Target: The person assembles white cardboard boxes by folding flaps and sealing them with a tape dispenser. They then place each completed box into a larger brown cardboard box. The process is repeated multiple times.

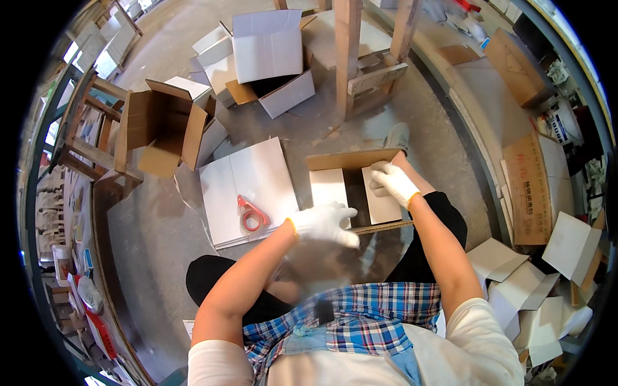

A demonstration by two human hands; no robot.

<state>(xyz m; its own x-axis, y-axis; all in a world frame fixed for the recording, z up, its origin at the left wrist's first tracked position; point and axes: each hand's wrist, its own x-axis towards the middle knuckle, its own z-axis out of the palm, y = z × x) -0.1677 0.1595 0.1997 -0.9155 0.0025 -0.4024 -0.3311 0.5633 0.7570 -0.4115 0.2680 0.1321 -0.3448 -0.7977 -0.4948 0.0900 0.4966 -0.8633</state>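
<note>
A cardboard box [359,196] stands on the floor between my legs, brown inside, with pale side flaps folded inward and a dark gap between them. Its brown far flap [351,159] stands up. My right hand [394,183], in a white knit glove, has its fingers curled against the right flap [384,209]. Also gloved, my left hand [322,223] is at the box's near left corner, fingers apart and holding nothing. Left of the box, a red tape dispenser [253,217] lies on a stack of flat white cardboard [248,174].
Open boxes [273,48] lie ahead, with another open brown box [164,128] to the left. A wooden frame [347,58] rises beyond the box. Loose cartons [531,289] are piled at right, near a tall brown carton [526,190]. Shelving lines the left side.
</note>
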